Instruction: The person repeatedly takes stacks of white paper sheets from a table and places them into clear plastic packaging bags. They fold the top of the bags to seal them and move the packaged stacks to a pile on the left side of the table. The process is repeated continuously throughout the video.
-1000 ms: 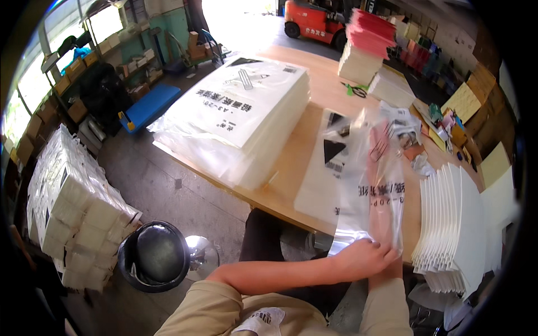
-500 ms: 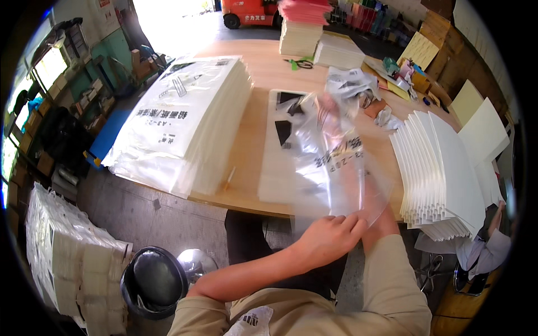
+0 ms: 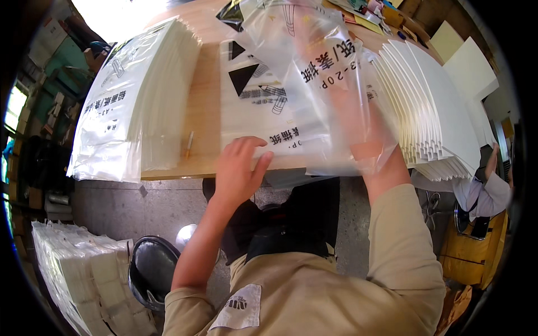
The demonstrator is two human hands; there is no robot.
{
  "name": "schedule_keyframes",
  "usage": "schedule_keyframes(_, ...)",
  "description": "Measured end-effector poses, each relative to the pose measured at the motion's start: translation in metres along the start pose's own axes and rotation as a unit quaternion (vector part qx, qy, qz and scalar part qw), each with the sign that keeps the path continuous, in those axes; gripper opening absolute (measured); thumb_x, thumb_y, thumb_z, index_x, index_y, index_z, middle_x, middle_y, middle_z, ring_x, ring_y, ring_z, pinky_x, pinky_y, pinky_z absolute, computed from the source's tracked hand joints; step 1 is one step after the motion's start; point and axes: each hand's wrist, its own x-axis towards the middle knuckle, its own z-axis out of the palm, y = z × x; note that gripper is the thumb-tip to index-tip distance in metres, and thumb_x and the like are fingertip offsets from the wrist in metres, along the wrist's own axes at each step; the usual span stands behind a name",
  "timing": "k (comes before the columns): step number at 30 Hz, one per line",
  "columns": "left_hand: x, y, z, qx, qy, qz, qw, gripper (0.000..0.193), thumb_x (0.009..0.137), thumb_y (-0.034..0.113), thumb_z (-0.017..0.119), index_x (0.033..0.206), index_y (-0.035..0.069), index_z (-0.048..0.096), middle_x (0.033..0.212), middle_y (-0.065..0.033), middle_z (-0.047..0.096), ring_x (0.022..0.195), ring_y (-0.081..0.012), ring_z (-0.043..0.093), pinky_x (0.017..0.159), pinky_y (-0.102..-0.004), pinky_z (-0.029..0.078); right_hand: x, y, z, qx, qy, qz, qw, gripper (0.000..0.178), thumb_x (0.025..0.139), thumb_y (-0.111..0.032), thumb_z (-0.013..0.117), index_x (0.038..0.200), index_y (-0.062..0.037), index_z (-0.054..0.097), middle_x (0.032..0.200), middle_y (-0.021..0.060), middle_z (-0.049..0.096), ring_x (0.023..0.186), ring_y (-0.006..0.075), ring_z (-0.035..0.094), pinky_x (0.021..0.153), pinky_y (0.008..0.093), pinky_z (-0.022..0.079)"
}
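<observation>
My right arm reaches through a clear plastic bag (image 3: 358,126) with black print, which surrounds my forearm. My right hand (image 3: 307,31) is inside its far end, seen blurred through the plastic, so its fingers cannot be made out. Bare of anything, my left hand (image 3: 242,168) rests at the table's front edge, thumb apart from the fingers. It touches or hovers just over the near left corner of a flat pile of printed clear bags (image 3: 246,120). To the right stands a fanned stack of white paper (image 3: 417,106), partly behind the bag.
Bagged packs of paper (image 3: 129,101) are stacked on the left of the wooden table (image 3: 199,106). A thin orange-and-white pen-like stick (image 3: 189,144) lies beside them. On the floor are wrapped paper bundles (image 3: 84,269) and a black stool (image 3: 151,269). Another person (image 3: 487,190) is at far right.
My left hand has let go of the bag's open edge and moved left to the pile. The bag now sits further up my right arm. The view has tilted downward.
</observation>
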Motion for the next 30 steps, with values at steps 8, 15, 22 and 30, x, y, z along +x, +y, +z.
schedule_keyframes(8,0.011,-0.053,0.068,0.241,-0.125,0.047,0.961,0.054,0.102,0.044,0.044,0.141,0.007,0.051,0.148,-0.0159,0.047,0.141,-0.0359,0.038,0.118,-0.0550,0.021,0.065,0.002,0.037,0.030,-0.025,-0.009,0.999,0.060,0.093,-0.058,0.053,0.125,-0.0080,0.050,0.121,0.0085,0.051,0.113,0.0332,0.056,0.100,0.0576,0.046)
schedule_keyframes(15,0.042,-0.059,0.058,0.270,-0.168,0.027,0.948,0.057,0.102,0.046,0.042,0.143,0.007,0.049,0.150,-0.0174,0.045,0.142,-0.0364,0.037,0.117,-0.0556,0.023,0.116,0.009,0.079,0.060,-0.040,-0.017,0.997,0.062,0.093,-0.062,0.053,0.125,-0.0088,0.050,0.121,0.0081,0.051,0.112,0.0339,0.056,0.099,0.0594,0.046)
schedule_keyframes(22,0.084,-0.109,0.067,0.266,-0.170,-0.029,0.948,0.060,0.104,0.046,0.037,0.151,0.008,0.037,0.158,-0.0169,0.032,0.148,-0.0335,0.026,0.120,-0.0506,0.020,0.163,0.022,0.108,0.059,-0.058,-0.025,0.996,0.065,0.092,-0.065,0.054,0.124,-0.0096,0.050,0.121,0.0077,0.050,0.111,0.0346,0.056,0.099,0.0613,0.046)
schedule_keyframes(30,0.101,-0.138,0.060,0.117,-0.118,-0.093,0.982,0.060,0.104,0.036,0.046,0.154,0.007,0.030,0.159,-0.0207,0.028,0.147,-0.0341,0.027,0.121,-0.0453,0.019,0.179,0.059,0.143,0.114,-0.067,-0.020,0.991,0.082,0.089,-0.077,0.045,0.140,-0.0129,0.040,0.129,0.0109,0.048,0.118,0.0364,0.053,0.095,0.0678,0.046)
